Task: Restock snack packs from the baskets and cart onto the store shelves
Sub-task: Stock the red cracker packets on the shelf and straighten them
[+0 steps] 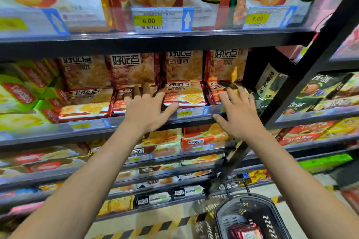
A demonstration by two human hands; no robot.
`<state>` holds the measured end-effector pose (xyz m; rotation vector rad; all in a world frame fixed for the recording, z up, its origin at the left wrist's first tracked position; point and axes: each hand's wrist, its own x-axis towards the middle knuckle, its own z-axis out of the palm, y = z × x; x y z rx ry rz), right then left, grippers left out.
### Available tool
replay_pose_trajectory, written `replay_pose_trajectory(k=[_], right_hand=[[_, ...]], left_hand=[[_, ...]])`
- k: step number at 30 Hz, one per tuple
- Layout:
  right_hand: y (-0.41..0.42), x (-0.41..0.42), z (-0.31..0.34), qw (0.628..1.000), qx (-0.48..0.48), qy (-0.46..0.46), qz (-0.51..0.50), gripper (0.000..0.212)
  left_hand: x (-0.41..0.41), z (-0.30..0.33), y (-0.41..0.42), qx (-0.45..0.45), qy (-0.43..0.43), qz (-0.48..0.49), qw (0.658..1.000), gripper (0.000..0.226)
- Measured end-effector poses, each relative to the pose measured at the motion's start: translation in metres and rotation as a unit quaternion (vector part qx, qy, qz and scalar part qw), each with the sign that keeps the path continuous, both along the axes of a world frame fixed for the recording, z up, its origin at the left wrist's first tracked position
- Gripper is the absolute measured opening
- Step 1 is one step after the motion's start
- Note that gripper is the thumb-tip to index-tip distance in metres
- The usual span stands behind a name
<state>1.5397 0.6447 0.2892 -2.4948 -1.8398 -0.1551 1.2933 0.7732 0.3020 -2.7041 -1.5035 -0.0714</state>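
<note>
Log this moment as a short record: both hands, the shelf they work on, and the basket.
left hand: open, fingers spread over flat cracker packs
right hand: open, fingers on the rightmost flat pack
shelf: red cracker packs, flat in front, upright behind
basket: on the floor, lower right, red packs inside

We see two bare forearms running in from the lower edge, with no sleeve showing on either one. Our left hand point(147, 110) and right hand point(240, 115) wear no gloves, and we see no rings, watch or wristband.
</note>
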Motion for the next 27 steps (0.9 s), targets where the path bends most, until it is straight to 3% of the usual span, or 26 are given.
replay_pose_trajectory(k=[6, 14, 22, 27], right_hand=[[-0.019, -0.036, -0.003, 0.999, 0.039, -0.001, -0.035, 0.071], [-0.050, -0.064, -0.017, 0.997, 0.053, 0.019, -0.059, 0.071], [-0.063, -0.069, -0.012, 0.993, 0.085, 0.048, -0.069, 0.072], [-0.098, -0.063, -0.020, 0.989, 0.094, 0.074, -0.087, 0.075]], left_hand=[[-0.016, 0.001, -0.001, 0.030, -0.019, -0.042, 0.998, 0.080], [-0.032, 0.014, 0.027, 0.020, -0.064, -0.011, 0.998, 0.063], [-0.022, 0.008, 0.002, 0.061, -0.037, -0.001, 0.997, 0.075], [-0.003, -0.016, -0.054, 0.075, -0.069, -0.059, 0.993, 0.075]])
